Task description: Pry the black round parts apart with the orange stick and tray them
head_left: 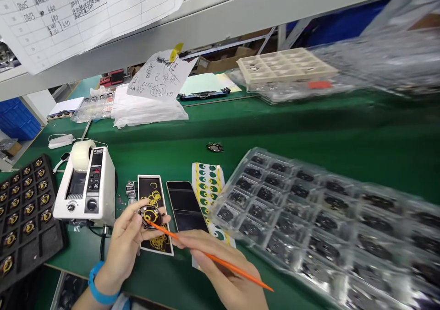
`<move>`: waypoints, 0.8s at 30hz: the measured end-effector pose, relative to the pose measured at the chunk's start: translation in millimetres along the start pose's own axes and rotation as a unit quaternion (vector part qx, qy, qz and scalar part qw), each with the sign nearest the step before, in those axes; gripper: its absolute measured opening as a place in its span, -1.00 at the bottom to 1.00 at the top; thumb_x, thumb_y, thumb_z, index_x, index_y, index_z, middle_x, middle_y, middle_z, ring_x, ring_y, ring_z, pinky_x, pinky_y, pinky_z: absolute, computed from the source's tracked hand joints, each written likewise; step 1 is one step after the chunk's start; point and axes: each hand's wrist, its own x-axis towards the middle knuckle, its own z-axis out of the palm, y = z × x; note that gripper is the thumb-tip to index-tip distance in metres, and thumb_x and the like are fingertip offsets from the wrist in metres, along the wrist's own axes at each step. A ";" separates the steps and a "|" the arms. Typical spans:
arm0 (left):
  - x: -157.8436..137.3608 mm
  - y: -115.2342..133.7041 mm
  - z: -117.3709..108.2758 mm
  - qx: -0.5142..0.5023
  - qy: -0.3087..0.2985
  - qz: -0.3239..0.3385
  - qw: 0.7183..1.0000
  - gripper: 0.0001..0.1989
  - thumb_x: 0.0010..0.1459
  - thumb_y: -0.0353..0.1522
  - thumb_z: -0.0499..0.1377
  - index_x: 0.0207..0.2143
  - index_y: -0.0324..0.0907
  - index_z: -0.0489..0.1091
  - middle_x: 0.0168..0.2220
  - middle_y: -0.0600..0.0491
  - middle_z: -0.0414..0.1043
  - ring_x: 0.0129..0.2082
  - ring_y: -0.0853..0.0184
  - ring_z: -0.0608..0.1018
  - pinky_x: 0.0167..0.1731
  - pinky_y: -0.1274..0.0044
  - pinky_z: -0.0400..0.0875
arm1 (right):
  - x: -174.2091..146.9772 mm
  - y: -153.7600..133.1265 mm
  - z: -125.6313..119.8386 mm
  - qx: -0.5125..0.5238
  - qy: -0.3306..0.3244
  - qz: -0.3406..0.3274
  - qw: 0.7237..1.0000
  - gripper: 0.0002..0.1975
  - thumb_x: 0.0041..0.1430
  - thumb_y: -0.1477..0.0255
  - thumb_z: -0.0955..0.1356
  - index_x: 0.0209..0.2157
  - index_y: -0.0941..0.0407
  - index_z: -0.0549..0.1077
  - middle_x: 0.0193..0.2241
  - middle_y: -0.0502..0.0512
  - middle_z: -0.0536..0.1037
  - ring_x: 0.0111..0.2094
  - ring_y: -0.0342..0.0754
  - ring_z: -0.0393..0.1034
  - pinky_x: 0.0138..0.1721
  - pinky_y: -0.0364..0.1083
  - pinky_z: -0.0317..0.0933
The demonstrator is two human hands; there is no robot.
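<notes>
Between the fingers and thumb of my left hand (125, 241) is a small round black part (156, 215) with a yellow ring on its face. My right hand (225, 264) grips a thin orange stick (237, 269) like a pen, and its tip meets the face of the round part. Beneath the left hand lies a white-rimmed box (171, 248) with a dark floor, holding many loose yellow rings (160, 242). The fingers hide part of the box and of the round part.
A tape dispenser (103, 182) and a black foam tray (44, 250) of parts stand left. A phone (185, 204) and a sticker sheet (208, 182) lie right of the box. A clear blister tray (309, 218) fills the right side. One loose part (215, 147) lies behind.
</notes>
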 end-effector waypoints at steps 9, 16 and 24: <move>-16.4 4.5 4.5 -0.030 0.014 0.003 0.999 -0.68 0.22 -0.29 0.21 0.00 -0.20 0.43 -0.11 -0.13 0.58 -0.04 0.06 0.58 -0.09 0.35 0.54 | -16.9 3.7 -15.0 -0.205 -0.164 -0.230 0.937 -0.66 0.32 0.63 0.22 0.07 0.19 0.43 -0.11 0.24 0.60 0.01 0.02 0.46 -0.04 -0.04 0.45; -31.9 -2.5 1.8 -0.053 0.033 -0.023 0.998 -0.67 0.19 -0.32 0.24 -0.01 -0.24 0.42 -0.14 -0.14 0.59 -0.03 0.02 0.57 -0.01 0.25 0.49 | -18.8 -5.7 -19.1 -0.262 -0.257 -0.315 0.875 -0.64 0.38 0.58 0.13 0.06 0.28 0.42 -0.08 0.25 0.58 0.08 0.05 0.40 0.07 -0.01 0.37; -37.8 -35.5 -7.3 -0.067 0.048 0.002 0.997 -0.60 0.15 -0.29 0.27 0.04 -0.15 0.41 -0.07 -0.11 0.56 0.04 0.01 0.53 0.07 0.20 0.42 | -52.3 -2.4 -8.6 -0.207 -0.086 -0.194 0.955 -0.64 0.31 0.57 0.27 0.11 0.11 0.38 -0.21 0.16 0.64 -0.15 0.01 0.56 -0.16 -0.04 0.50</move>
